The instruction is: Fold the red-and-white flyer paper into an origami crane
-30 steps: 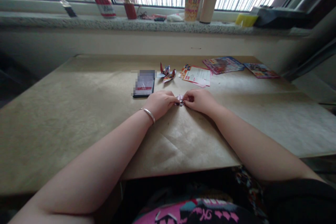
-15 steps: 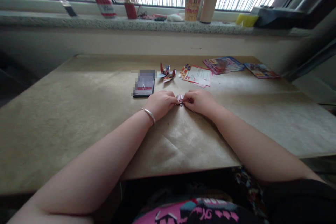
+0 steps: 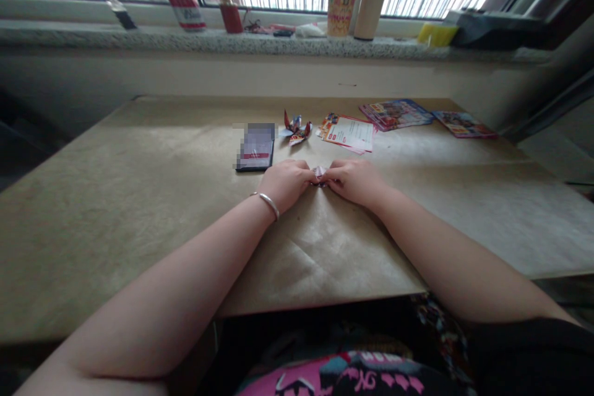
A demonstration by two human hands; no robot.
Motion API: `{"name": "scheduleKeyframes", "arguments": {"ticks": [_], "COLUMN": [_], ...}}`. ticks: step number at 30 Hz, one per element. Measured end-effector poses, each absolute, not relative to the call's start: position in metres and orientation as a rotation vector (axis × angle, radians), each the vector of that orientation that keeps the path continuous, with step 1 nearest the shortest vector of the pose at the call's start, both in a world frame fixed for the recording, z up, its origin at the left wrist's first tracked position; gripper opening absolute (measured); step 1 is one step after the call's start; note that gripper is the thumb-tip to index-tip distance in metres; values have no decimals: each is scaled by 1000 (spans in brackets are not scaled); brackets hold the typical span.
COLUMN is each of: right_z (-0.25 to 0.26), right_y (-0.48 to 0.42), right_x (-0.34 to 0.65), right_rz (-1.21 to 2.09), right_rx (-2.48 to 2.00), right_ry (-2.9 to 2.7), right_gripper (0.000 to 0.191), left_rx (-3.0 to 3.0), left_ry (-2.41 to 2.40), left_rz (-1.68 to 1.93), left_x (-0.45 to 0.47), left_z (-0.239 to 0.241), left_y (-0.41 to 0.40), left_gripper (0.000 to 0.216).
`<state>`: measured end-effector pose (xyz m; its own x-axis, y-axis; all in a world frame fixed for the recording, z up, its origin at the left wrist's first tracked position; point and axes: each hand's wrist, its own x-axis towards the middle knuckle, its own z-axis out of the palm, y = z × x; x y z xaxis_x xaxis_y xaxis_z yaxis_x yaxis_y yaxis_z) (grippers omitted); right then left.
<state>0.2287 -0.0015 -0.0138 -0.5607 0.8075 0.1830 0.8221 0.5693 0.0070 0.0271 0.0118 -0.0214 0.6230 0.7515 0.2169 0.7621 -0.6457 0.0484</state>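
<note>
A small piece of folded paper (image 3: 319,174), pale with darker printed patches, is pinched between my two hands just above the table. My left hand (image 3: 288,184), a silver bangle at its wrist, closes its thumb and fingers on the paper's left side. On the right side, my right hand (image 3: 355,180) grips it in the same way. Fingers cover most of the paper, so its full shape is hidden. Beyond my hands lies a folded paper crane-like figure (image 3: 297,129) in red, blue and white. To its left is a phone (image 3: 257,147) with a lit screen.
Printed paper sheets (image 3: 347,133) lie right of the folded figure, with colourful leaflets (image 3: 396,114) and another leaflet stack (image 3: 464,124) farther right. On the stone windowsill (image 3: 269,43) stand a red can (image 3: 184,5), a red bottle (image 3: 231,15) and a patterned cup (image 3: 342,5).
My fingers have shifted slightly on the folded paper, and my right fingers have drawn closer together around it. The things on the table stay where they were.
</note>
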Motion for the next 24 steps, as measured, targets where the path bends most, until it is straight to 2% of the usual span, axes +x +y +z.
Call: {"name": "scheduleKeyframes", "arguments": {"ticks": [9, 16, 24], "right_z": [-20, -31, -25], "right_y": [4, 13, 8], "right_x": [230, 232, 237], "right_rz": [-19, 261, -17], "right_rx": [-1356, -1345, -1263], "right_ry": [-2550, -2408, -2549], "right_gripper": [30, 25, 26], "left_rx": [-2794, -2813, -2844], "left_ry": [-1269, -1213, -1146], "left_rz": [-309, -220, -204], "left_x": [29, 29, 28], "left_z": [-18, -18, -16], "left_y": [10, 7, 7], "left_gripper": [28, 30, 33]}}
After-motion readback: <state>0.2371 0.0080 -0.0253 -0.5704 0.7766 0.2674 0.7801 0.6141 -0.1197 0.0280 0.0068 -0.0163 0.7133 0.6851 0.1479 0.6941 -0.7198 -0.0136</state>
